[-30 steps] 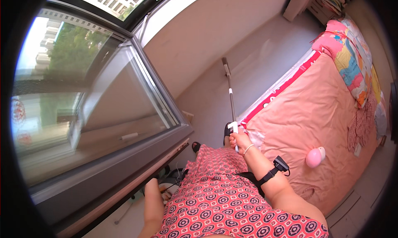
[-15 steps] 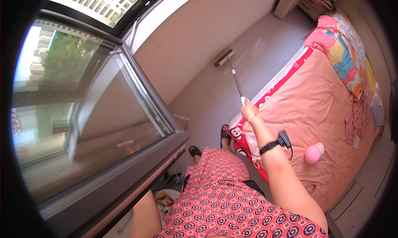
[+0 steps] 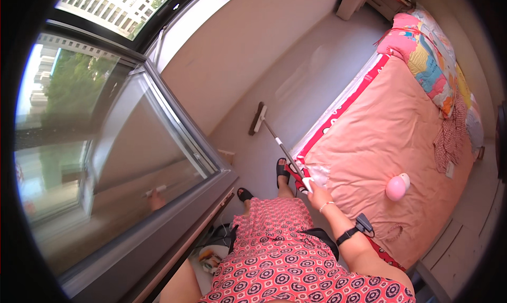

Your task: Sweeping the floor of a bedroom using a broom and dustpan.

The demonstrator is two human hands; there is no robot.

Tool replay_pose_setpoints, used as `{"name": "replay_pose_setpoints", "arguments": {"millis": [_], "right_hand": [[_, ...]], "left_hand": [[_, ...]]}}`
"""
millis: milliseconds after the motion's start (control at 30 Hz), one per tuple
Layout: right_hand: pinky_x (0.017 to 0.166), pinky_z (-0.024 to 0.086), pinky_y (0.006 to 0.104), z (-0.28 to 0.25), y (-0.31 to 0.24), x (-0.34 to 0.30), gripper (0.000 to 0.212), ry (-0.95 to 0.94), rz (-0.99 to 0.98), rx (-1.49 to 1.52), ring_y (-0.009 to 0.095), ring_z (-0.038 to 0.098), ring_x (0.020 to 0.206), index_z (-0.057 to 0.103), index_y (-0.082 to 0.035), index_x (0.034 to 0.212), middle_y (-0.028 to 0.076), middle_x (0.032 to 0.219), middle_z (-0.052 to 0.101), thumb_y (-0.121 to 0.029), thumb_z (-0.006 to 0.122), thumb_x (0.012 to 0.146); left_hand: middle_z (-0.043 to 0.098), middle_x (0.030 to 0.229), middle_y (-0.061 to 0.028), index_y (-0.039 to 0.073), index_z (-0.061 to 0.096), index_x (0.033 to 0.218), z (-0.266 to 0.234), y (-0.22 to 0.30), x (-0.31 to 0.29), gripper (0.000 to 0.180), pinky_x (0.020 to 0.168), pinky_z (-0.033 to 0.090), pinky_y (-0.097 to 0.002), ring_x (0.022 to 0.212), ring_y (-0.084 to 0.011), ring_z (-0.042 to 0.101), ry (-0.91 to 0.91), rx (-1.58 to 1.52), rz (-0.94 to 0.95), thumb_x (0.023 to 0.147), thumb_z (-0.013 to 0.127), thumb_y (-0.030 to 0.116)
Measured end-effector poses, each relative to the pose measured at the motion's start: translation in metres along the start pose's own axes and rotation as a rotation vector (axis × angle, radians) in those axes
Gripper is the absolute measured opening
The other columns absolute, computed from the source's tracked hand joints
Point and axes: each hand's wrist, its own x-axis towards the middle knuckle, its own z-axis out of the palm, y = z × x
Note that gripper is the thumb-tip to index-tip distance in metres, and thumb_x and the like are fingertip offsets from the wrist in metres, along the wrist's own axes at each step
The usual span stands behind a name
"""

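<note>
The right hand [image 3: 318, 193] had its grip closed round the upper end of a long-handled broom [image 3: 288, 155] with a grey pole, a white bar and dark brown bristles, which reached out over the bluish-grey floor [image 3: 317, 86] between the smooth pale wall [image 3: 264, 34] and the bed with a salmon-pink sheet [image 3: 369, 129]. The left hand lay out of direct sight behind the dark grey window frame [image 3: 148, 234]; a dim hand-like shape [image 3: 157, 201] in the glass might have been it, but the state of that grip could not be told. Working the broom well would, by my judgement, have called for a low pole, bristles laid evenly against the floor, and steady strokes drawn along the wall; the pole ran close to the bed's edge and to the black sandal [image 3: 283, 177] on the right foot, so a wide swing toward three o'clock risked catching either. From the right hand, the pole's long axis pointed toward eleven o'clock, its head farthest away. The head itself lay aslant to the pole, its length running roughly from one o'clock to seven, the bristles facing nine to ten o'clock, toward the wall.
</note>
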Motion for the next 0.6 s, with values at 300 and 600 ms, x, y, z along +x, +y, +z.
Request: {"name": "replay_pose_setpoints", "arguments": {"millis": [300, 600], "right_hand": [[0.077, 0.055, 0.0543, -0.105, 0.032, 0.014, 0.026, 0.289, 0.131, -0.143, 0.043, 0.070, 0.086, 0.063, 0.000, 0.097, 0.025, 0.092, 0.071, -0.025, 0.064, 0.088], [0.091, 0.056, 0.0463, -0.195, 0.004, 0.195, 0.029, 0.365, 0.313, -0.295, 0.035, 0.067, 0.113, 0.071, -0.002, 0.112, 0.019, 0.120, 0.070, -0.020, 0.054, 0.097]], "left_hand": [[0.064, 0.129, -0.0108, 0.021, 0.060, 0.133, 0.017, 0.020, -0.001, 0.037, 0.097, 0.052, -0.0447, 0.115, -0.0328, 0.063, -0.187, -0.096, 0.157, 0.097, 0.064, 0.027], [0.063, 0.133, -0.0099, 0.022, 0.059, 0.135, 0.034, -0.063, -0.124, 0.038, 0.099, 0.051, -0.0447, 0.118, -0.0323, 0.062, -0.410, 0.196, 0.571, 0.098, 0.064, 0.027]]}}
